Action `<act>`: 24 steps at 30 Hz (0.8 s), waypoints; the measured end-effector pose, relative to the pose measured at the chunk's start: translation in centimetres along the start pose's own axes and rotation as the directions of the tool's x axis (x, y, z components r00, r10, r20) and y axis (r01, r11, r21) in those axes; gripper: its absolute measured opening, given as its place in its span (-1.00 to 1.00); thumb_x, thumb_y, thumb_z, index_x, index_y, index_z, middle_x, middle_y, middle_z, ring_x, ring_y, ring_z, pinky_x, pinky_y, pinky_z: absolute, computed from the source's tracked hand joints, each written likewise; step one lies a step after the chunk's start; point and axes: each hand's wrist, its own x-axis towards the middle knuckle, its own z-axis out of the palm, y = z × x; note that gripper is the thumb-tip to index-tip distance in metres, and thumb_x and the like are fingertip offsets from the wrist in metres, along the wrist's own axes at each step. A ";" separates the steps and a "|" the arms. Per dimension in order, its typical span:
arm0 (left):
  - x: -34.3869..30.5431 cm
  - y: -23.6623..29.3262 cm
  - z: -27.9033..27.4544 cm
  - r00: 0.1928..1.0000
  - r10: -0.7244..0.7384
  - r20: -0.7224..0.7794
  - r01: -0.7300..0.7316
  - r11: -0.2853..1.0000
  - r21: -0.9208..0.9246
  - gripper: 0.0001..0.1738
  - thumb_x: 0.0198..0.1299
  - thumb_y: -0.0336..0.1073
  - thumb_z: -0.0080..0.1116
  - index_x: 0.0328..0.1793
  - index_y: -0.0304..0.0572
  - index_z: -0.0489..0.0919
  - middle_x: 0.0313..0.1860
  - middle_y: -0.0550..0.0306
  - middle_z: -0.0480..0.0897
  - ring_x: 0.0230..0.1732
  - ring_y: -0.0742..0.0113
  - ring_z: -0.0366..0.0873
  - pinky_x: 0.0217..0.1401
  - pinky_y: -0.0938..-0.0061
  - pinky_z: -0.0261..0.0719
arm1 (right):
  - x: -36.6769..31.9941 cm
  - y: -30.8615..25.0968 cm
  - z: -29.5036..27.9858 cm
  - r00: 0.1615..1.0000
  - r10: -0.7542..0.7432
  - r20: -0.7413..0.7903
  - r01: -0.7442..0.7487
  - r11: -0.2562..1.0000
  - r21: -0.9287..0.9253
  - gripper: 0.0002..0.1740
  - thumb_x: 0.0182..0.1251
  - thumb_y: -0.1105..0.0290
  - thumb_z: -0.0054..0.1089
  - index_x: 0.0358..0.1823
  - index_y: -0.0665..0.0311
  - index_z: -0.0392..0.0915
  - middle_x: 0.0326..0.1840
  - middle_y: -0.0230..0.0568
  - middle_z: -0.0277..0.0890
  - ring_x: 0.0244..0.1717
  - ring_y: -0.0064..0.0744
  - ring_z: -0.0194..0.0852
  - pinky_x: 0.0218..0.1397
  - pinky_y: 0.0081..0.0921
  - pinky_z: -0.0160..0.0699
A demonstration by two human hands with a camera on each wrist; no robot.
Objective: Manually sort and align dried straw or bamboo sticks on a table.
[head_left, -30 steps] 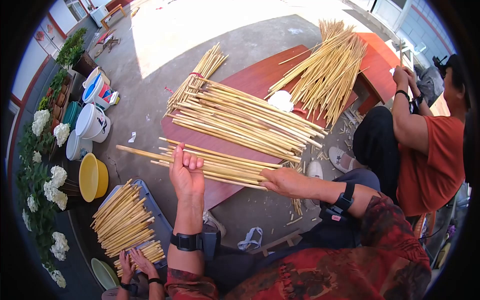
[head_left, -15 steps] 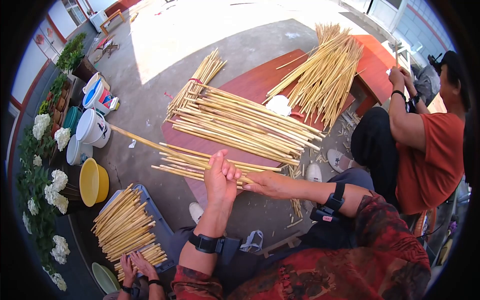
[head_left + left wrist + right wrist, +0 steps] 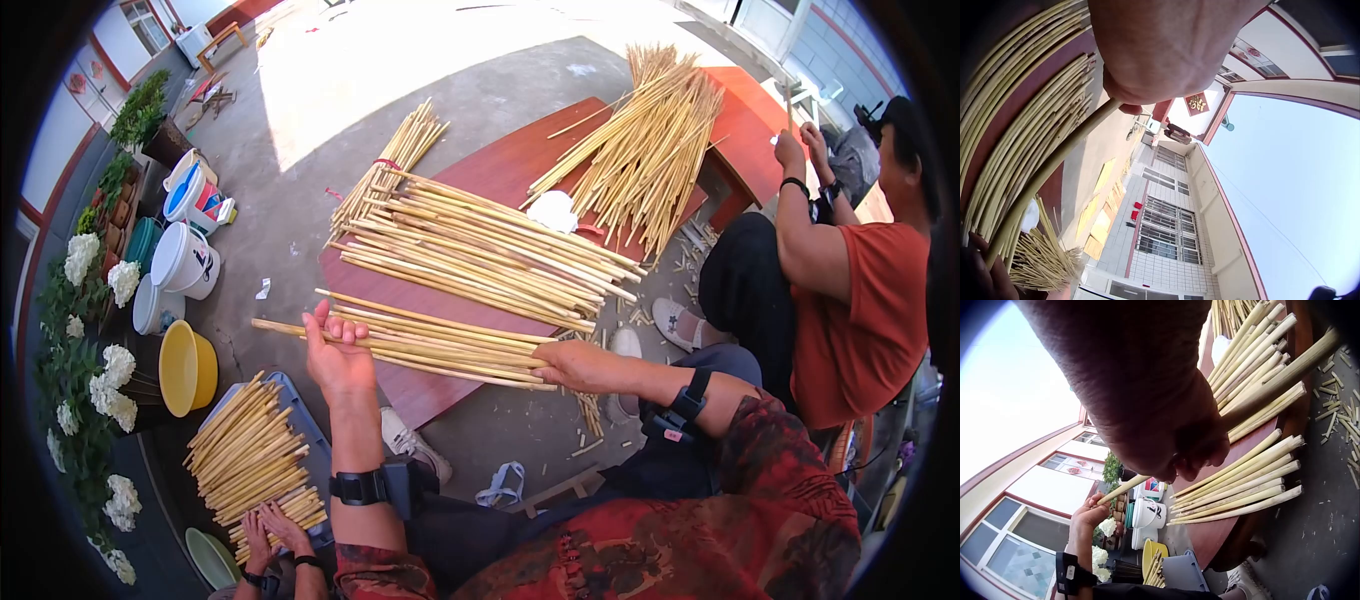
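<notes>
My left hand grips a long pale-yellow stalk near its left end, palm turned up and fingers curled. Farther right along the same stalk, my right hand holds it, the back of the hand facing up. In the right wrist view the stalk runs through the right fist and on to the left hand. Under the hands, a small row of stalks lies across the near edge of the red-brown table. Behind it is a thicker row of stalks.
A tied bundle and a big loose pile of stalks lie farther back. Another person sits at right. Lower left, someone's hands touch cut stalks on a blue tray. Buckets and a yellow basin stand left.
My left hand slid right along the stalk toward the right hand, then moved back left, near the stalk's left end. The stalk, tilted half a second ago, now lies lower over the row.
</notes>
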 end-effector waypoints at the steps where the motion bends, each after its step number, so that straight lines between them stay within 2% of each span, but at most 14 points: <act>1: -0.3 -0.6 0.1 0.998 -0.050 0.044 0.049 0.998 0.031 -0.71 0.25 -0.16 -0.21 -0.21 -0.26 0.36 -0.65 0.31 0.20 -0.62 0.50 0.15 -0.49 0.55 0.23 | 0.0 -0.5 -0.1 0.991 -0.030 -0.131 0.030 1.000 0.005 -0.75 0.21 0.25 -0.10 -0.25 0.30 0.33 -0.42 0.08 0.39 -0.31 0.07 0.38 -0.28 -0.21 0.34; 2: -0.5 -1.3 0.3 0.991 -0.100 0.086 0.095 0.994 0.062 -0.73 0.25 -0.18 -0.21 -0.20 -0.26 0.36 -0.63 0.31 0.21 -0.58 0.50 0.17 -0.44 0.54 0.26 | 0.1 -1.2 -0.3 0.964 -0.058 -0.260 0.062 0.998 0.005 -0.75 0.21 0.25 -0.10 -0.21 0.28 0.33 -0.42 0.08 0.39 -0.31 0.06 0.38 -0.27 -0.22 0.35; 3: -0.8 -1.9 0.4 0.991 -0.098 0.086 0.093 0.994 0.059 -0.73 0.25 -0.18 -0.21 -0.20 -0.26 0.36 -0.63 0.31 0.21 -0.58 0.50 0.17 -0.44 0.54 0.26 | 0.3 -1.8 -0.6 0.964 -0.061 -0.258 0.063 0.998 0.002 -0.75 0.21 0.25 -0.10 -0.21 0.28 0.33 -0.42 0.08 0.39 -0.31 0.06 0.38 -0.27 -0.22 0.35; 6: -1.4 -3.8 0.5 0.959 -0.226 0.169 0.205 0.970 0.132 -0.79 0.22 -0.28 -0.17 -0.19 -0.30 0.34 -0.61 0.25 0.31 -0.54 0.45 0.29 -0.37 0.45 0.40 | 0.9 -3.1 -1.0 0.985 -0.007 -0.175 0.016 0.998 0.054 -0.73 0.22 0.25 -0.09 -0.17 0.28 0.31 -0.41 0.09 0.39 -0.30 0.07 0.38 -0.27 -0.22 0.34; 7: -1.8 -4.3 0.5 0.959 -0.227 0.170 0.206 0.970 0.132 -0.79 0.22 -0.28 -0.17 -0.19 -0.30 0.34 -0.61 0.25 0.31 -0.54 0.45 0.29 -0.37 0.45 0.40 | 1.2 -3.1 -0.8 0.987 -0.020 -0.158 0.037 0.994 0.102 -0.73 0.22 0.24 -0.10 -0.17 0.28 0.31 -0.41 0.09 0.39 -0.31 0.08 0.38 -0.28 -0.21 0.34; 9: -2.8 -5.5 0.6 0.927 -0.341 0.157 0.302 0.925 0.229 -0.80 0.20 -0.28 -0.13 -0.19 -0.30 0.33 -0.63 0.26 0.32 -0.53 0.43 0.32 -0.35 0.44 0.43 | 1.6 -3.5 -0.7 0.989 -0.038 -0.140 0.059 0.987 0.149 -0.73 0.22 0.24 -0.10 -0.17 0.28 0.30 -0.41 0.09 0.38 -0.31 0.09 0.37 -0.29 -0.20 0.34; 11: -3.2 -6.3 0.2 0.918 -0.363 0.162 0.315 0.913 0.261 -0.80 0.19 -0.29 -0.10 -0.19 -0.30 0.33 -0.65 0.28 0.32 -0.54 0.42 0.33 -0.33 0.45 0.45 | 1.7 -4.3 -1.0 0.999 0.011 -0.039 -0.004 0.985 0.171 -0.73 0.24 0.23 -0.13 -0.21 0.30 0.29 -0.43 0.08 0.38 -0.35 0.11 0.37 -0.32 -0.17 0.32; 12: -3.3 -6.4 0.1 0.912 -0.388 0.132 0.338 0.895 0.291 -0.80 0.19 -0.30 -0.11 -0.19 -0.29 0.33 -0.65 0.28 0.31 -0.54 0.43 0.33 -0.33 0.44 0.45 | 1.8 -4.1 -0.8 0.999 0.010 -0.037 -0.004 0.985 0.170 -0.73 0.24 0.23 -0.13 -0.21 0.30 0.29 -0.43 0.08 0.38 -0.35 0.11 0.37 -0.32 -0.17 0.32; 14: -3.3 -6.1 0.1 0.906 -0.411 0.102 0.361 0.876 0.320 -0.81 0.19 -0.30 -0.11 -0.19 -0.29 0.33 -0.65 0.28 0.31 -0.54 0.43 0.33 -0.33 0.44 0.44 | 2.1 -3.3 -0.1 0.998 -0.003 -0.067 0.004 1.000 0.013 -0.73 0.25 0.21 -0.16 -0.26 0.30 0.27 -0.45 0.07 0.38 -0.40 0.11 0.37 -0.37 -0.14 0.30; 16: -2.5 -4.8 0.2 0.933 -0.350 0.081 0.322 0.915 0.243 -0.82 0.20 -0.30 -0.12 -0.19 -0.29 0.33 -0.66 0.30 0.29 -0.55 0.44 0.32 -0.34 0.44 0.43 | 2.1 -2.9 -0.5 0.997 -0.013 -0.070 0.010 0.999 -0.045 -0.73 0.25 0.20 -0.17 -0.27 0.29 0.26 -0.46 0.07 0.38 -0.41 0.11 0.36 -0.38 -0.13 0.29; 19: 0.1 -1.4 -1.2 0.984 -0.178 -0.003 0.177 0.979 0.103 -0.85 0.21 -0.31 -0.13 -0.20 -0.22 0.36 -0.69 0.33 0.25 -0.55 0.45 0.30 -0.28 0.43 0.40 | 1.9 -1.6 -0.6 0.998 -0.008 -0.070 0.000 0.993 -0.116 -0.73 0.25 0.18 -0.18 -0.30 0.27 0.26 -0.47 0.06 0.37 -0.42 0.10 0.36 -0.38 -0.13 0.29; 22: 1.8 2.3 -2.5 0.997 -0.034 -0.063 0.035 0.999 0.011 -0.81 0.21 -0.32 -0.15 -0.15 -0.28 0.34 -0.67 0.34 0.24 -0.54 0.46 0.30 -0.24 0.41 0.40 | 1.8 0.3 -0.8 0.998 0.005 -0.055 -0.013 0.989 -0.146 -0.73 0.24 0.18 -0.16 -0.32 0.27 0.26 -0.47 0.04 0.37 -0.39 0.08 0.35 -0.36 -0.13 0.30; 23: 2.2 3.4 -2.9 0.997 -0.033 -0.064 0.033 0.999 0.010 -0.81 0.21 -0.32 -0.15 -0.15 -0.28 0.34 -0.67 0.34 0.24 -0.54 0.46 0.30 -0.24 0.41 0.40 | 1.8 0.7 -0.9 0.999 0.005 -0.038 -0.011 0.988 -0.157 -0.72 0.23 0.17 -0.15 -0.33 0.27 0.27 -0.46 0.03 0.37 -0.38 0.08 0.35 -0.34 -0.13 0.30; 24: 2.4 4.4 -3.1 0.995 0.034 -0.099 -0.033 0.999 0.009 -0.80 0.21 -0.32 -0.16 -0.12 -0.28 0.33 -0.63 0.32 0.27 -0.48 0.43 0.34 -0.21 0.42 0.40 | 1.7 1.0 -1.0 0.999 0.004 -0.036 -0.009 0.987 -0.157 -0.72 0.23 0.17 -0.15 -0.33 0.27 0.27 -0.46 0.03 0.37 -0.38 0.08 0.35 -0.34 -0.13 0.30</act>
